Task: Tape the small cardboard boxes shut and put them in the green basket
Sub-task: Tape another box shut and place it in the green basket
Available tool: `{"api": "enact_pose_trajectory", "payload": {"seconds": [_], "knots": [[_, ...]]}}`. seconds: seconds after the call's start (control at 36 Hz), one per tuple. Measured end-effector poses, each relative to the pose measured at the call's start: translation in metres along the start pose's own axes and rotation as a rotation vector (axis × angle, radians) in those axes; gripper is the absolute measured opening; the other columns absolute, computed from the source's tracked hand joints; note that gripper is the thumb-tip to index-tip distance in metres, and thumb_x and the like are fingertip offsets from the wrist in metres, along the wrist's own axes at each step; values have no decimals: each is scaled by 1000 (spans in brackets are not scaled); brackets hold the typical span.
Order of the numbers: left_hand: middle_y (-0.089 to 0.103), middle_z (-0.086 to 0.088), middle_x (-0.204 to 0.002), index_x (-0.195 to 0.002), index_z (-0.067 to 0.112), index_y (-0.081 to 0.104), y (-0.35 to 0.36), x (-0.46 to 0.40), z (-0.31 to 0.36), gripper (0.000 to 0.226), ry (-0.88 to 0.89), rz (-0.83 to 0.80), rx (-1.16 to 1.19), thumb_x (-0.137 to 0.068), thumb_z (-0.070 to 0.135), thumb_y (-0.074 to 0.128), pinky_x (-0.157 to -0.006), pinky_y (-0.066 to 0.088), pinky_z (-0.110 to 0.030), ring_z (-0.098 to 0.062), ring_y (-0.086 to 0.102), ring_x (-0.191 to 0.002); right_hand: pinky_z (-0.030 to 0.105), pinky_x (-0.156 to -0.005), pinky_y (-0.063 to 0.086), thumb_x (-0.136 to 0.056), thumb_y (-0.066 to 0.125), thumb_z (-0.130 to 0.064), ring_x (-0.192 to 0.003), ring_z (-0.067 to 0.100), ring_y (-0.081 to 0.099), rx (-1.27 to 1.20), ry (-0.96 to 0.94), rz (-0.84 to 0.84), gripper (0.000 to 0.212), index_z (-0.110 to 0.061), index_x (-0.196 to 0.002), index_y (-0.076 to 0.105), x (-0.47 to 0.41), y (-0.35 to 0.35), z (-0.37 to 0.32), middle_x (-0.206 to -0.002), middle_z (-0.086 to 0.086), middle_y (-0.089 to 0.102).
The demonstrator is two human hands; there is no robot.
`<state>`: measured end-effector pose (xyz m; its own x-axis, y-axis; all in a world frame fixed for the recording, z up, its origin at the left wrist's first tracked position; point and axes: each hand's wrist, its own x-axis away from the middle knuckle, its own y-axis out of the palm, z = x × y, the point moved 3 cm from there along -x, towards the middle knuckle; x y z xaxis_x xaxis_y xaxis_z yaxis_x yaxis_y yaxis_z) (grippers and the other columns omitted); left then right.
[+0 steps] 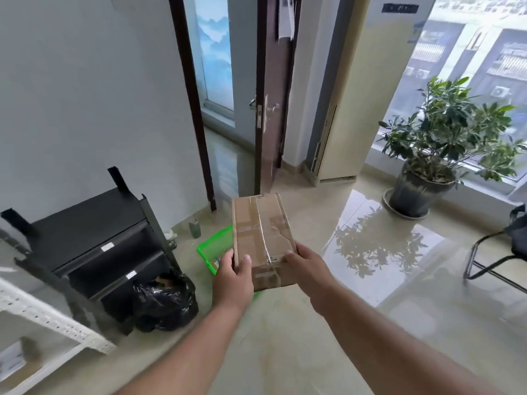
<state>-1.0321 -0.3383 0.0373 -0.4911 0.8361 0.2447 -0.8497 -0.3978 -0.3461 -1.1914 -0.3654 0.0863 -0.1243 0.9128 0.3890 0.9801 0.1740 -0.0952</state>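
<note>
I hold a small brown cardboard box (261,232) out in front of me with both hands, its flaps closed and a strip of clear tape running along the top seam. My left hand (232,276) grips its near left corner, thumb on top. My right hand (306,267) grips the near right corner. The box hangs in the air above the green basket (212,249), which lies on the floor and is mostly hidden behind the box and my left hand. Something small lies inside the basket, too hidden to name.
A black cabinet (94,240) and a black bin bag (165,302) stand at the left, a white shelf (45,317) nearer. A small green bottle (194,228) sits by the wall. A potted plant (436,149) and a black chair (502,252) are at the right. An open door (271,95) lies ahead.
</note>
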Motion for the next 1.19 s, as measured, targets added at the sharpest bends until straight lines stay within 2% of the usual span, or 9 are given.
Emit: {"api": "enact_pose_trajectory", "payload": {"seconds": [0.11,0.22,0.31,0.5,0.69,0.92,1.0,1.11,1.19], "knots": [[66,4,-110,-132,21,56,42,0,19,35,-49,62,16,-101,36,51,-87,43,-30,-22,59,-102,19,-69,52,-96,50,-9,-80,6,72,37,4,-72,33,-28,-106,76,-27,-41,-9,-96,-6,79],[63,-1,-131,-143,19,50,74,-7,31,48,-96,102,23,-100,40,51,-104,45,-37,-24,58,-119,18,-68,52,-96,50,-9,-82,7,73,63,10,-109,35,-28,-109,76,-59,-70,-14,-98,-6,79],[60,-1,-138,-146,19,47,91,-18,36,51,-114,119,15,-100,41,50,-107,43,-39,-23,56,-124,22,-71,53,-96,51,-9,-83,10,73,92,15,-132,33,-27,-109,76,-81,-82,-14,-99,-3,79],[63,-1,-133,-143,18,50,121,-58,36,50,-132,144,23,-99,41,52,-105,45,-37,-22,58,-120,13,-60,50,-96,48,-5,-74,7,70,94,25,-164,36,-23,-111,75,-137,-92,-14,-96,-3,79],[63,-1,-135,-144,19,50,145,-121,24,47,-178,144,67,-101,39,51,-103,45,-35,-23,58,-122,15,-62,52,-96,51,-8,-79,9,72,203,64,-166,34,-26,-112,75,-211,-85,-17,-100,0,79],[63,0,-132,-143,20,50,154,-178,23,40,-257,132,99,-105,30,46,-86,36,-24,-18,55,-107,39,-85,57,-93,51,-10,-100,28,73,290,108,-184,32,-25,-108,76,-277,-69,-24,-99,0,79],[62,2,-130,-143,20,50,153,-196,24,39,-269,131,112,-105,27,45,-83,32,-20,-13,49,-100,32,-80,56,-93,51,-9,-97,23,74,298,117,-189,33,-24,-109,75,-297,-61,-27,-98,-1,79],[57,8,-125,-144,21,49,154,-217,21,40,-302,127,124,-105,26,45,-84,31,-19,-12,49,-104,31,-78,55,-92,51,-9,-96,23,73,329,125,-227,34,-25,-109,76,-324,-52,-29,-97,-2,79],[54,5,-143,-151,22,43,156,-232,16,48,-351,113,140,-103,27,47,-92,33,-21,-18,52,-123,33,-82,55,-92,52,-9,-98,26,73,350,133,-240,34,-26,-110,76,-345,-49,-30,-97,-1,79]]}}
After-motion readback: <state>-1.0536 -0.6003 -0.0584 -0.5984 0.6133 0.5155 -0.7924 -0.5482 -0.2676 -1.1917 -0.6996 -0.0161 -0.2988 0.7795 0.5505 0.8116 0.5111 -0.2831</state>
